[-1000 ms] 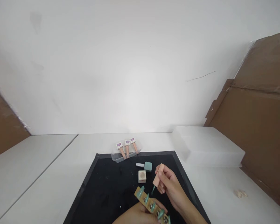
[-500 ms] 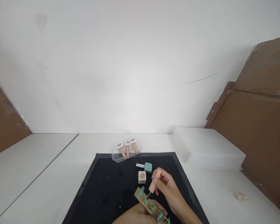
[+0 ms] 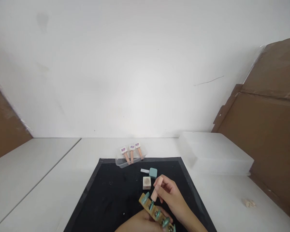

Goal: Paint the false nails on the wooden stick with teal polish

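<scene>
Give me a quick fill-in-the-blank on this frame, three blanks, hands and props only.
1. The right hand holds a pink-handled brush whose tip meets a nail tip painted ____.
2. The left hand holds a wooden strip over a mat coloured ____.
3. The clear tray at the mat's far edge holds ____ pink-handled sticks.

Missing words: teal; black; three
</scene>
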{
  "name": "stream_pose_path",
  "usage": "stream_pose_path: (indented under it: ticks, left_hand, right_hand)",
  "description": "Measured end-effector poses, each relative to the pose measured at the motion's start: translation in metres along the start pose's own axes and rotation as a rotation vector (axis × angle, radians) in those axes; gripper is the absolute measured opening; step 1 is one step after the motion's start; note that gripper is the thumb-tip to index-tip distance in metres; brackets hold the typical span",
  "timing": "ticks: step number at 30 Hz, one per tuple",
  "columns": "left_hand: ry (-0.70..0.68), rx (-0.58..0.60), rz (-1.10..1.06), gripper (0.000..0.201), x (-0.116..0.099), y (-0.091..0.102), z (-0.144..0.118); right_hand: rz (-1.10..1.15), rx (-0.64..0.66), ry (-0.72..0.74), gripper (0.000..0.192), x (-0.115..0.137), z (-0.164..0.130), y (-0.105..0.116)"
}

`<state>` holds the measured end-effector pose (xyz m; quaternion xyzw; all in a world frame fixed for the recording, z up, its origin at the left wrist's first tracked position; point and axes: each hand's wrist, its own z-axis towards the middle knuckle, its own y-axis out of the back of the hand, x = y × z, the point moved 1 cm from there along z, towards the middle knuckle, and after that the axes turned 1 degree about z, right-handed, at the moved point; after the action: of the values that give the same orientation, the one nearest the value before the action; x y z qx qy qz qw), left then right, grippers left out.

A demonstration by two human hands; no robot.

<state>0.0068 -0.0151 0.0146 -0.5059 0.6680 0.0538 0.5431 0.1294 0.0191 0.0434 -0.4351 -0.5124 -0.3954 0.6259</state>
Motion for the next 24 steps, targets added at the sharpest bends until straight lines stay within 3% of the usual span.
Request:
stream_pose_path:
  ticks: [19,24]
  left_hand:
    - [0.035,0.001,0.044,0.029,0.002,0.005,0.003]
    - [0.044,-0.026,-0.075,0.031,0.003,0.004,0.004]
  right_hand:
    - [0.069,-0.174,0.005,0.031,0.001,0.004,0.01]
    - [0.109,-0.08,0.009,0.029,0.005,-0.003,0.005]
